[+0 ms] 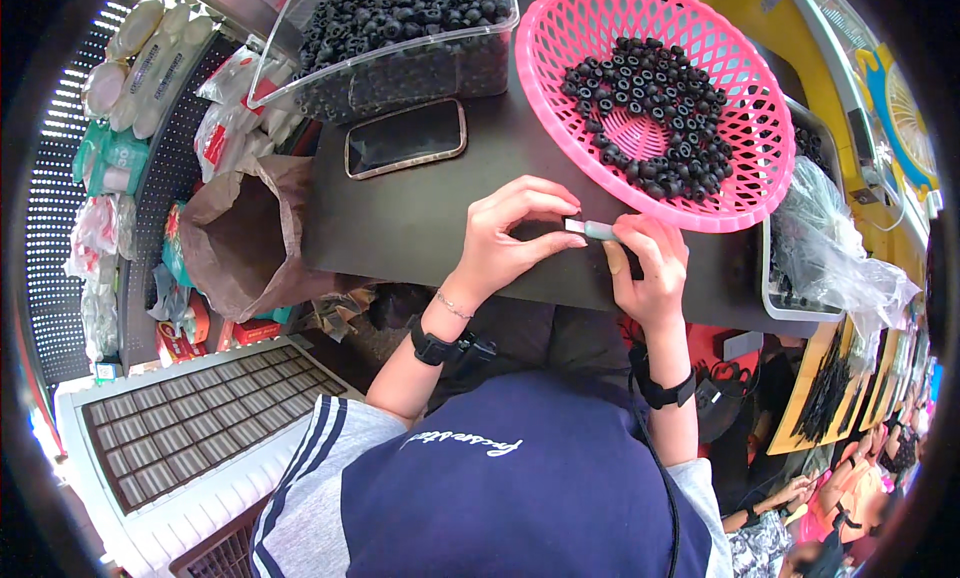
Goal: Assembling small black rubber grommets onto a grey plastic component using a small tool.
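Note:
My left hand (512,234) is closed, thumb and fingertips brought together at the tip of a small tool. Whether a little black part sits in that pinch is too small to tell. My right hand (652,263) grips the small pale-handled blade tool (600,230), its flat whitish tip pointing left at the left fingertips. Both hands are just above the near part of the dark table (400,223). Beyond them stands a pink lattice basket (548,88), holding many small black ring-shaped parts (660,168).
A clear plastic bin (440,73) heaped with black parts stands at the back left, a phone (406,139) before it. An open brown bag (245,243) stands beyond the table's left edge. Crumpled clear plastic (835,243) lies over a grey tray (775,278) at the right.

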A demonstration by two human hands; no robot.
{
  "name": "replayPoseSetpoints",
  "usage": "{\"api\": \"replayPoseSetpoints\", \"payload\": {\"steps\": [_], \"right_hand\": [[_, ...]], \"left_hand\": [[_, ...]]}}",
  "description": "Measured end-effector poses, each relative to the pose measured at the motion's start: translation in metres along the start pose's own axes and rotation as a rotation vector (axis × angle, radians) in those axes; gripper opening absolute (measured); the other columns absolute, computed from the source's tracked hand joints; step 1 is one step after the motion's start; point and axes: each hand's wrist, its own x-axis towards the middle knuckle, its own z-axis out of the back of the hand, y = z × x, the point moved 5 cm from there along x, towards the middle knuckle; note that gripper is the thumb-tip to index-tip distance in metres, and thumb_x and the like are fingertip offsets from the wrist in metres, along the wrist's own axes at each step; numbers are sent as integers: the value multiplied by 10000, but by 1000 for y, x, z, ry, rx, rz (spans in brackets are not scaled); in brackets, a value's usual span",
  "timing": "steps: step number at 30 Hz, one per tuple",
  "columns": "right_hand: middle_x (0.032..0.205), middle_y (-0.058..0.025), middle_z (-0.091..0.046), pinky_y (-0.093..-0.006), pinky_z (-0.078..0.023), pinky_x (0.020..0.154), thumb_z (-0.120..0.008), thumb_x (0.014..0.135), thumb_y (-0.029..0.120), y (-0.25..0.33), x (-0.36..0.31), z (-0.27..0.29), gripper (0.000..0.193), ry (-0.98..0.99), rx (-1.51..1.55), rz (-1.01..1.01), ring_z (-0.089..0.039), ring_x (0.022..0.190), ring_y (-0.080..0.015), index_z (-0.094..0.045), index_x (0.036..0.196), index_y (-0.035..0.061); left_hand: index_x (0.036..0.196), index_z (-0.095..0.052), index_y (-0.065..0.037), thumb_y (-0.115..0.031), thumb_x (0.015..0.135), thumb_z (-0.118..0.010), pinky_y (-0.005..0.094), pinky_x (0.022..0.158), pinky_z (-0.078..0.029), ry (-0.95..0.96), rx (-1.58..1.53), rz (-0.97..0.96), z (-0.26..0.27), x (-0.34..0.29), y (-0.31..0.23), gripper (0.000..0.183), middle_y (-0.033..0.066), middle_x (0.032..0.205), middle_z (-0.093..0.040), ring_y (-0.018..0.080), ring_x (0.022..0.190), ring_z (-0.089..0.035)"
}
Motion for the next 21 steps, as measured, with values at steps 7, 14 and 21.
{"api": "replayPoseSetpoints", "payload": {"steps": [7, 14, 21], "right_hand": [[895, -100, -660, -395, -479, 674, -770, 700, 33, -2, -2, -1, 271, -3, -11, 14, -625, 762, -306, -633, 932, 55], [890, -101, -659, -398, -474, 668, -769, 700, 32, -1, -1, 0, 260, -1, -8, 21, -630, 762, -300, -634, 921, 53], [871, -93, -657, -391, -461, 637, -768, 699, 36, 0, 1, 0, 252, 3, -9, 27, -631, 745, -290, -632, 911, 51]], "left_hand": [[1026, -644, 42, 94, 736, -757, 332, 828, -596, -19, -102, 76, 1, -2, 4, 315, 150, 1046, -633, 232, 968, -667], [1037, -633, 41, 97, 750, -744, 345, 853, -588, 2, -121, 91, 0, -2, 5, 313, 156, 1061, -635, 242, 983, -665], [1047, -632, 36, 79, 759, -747, 341, 859, -584, 12, -39, 55, 1, -3, 4, 313, 157, 1076, -643, 239, 996, -665]]}}
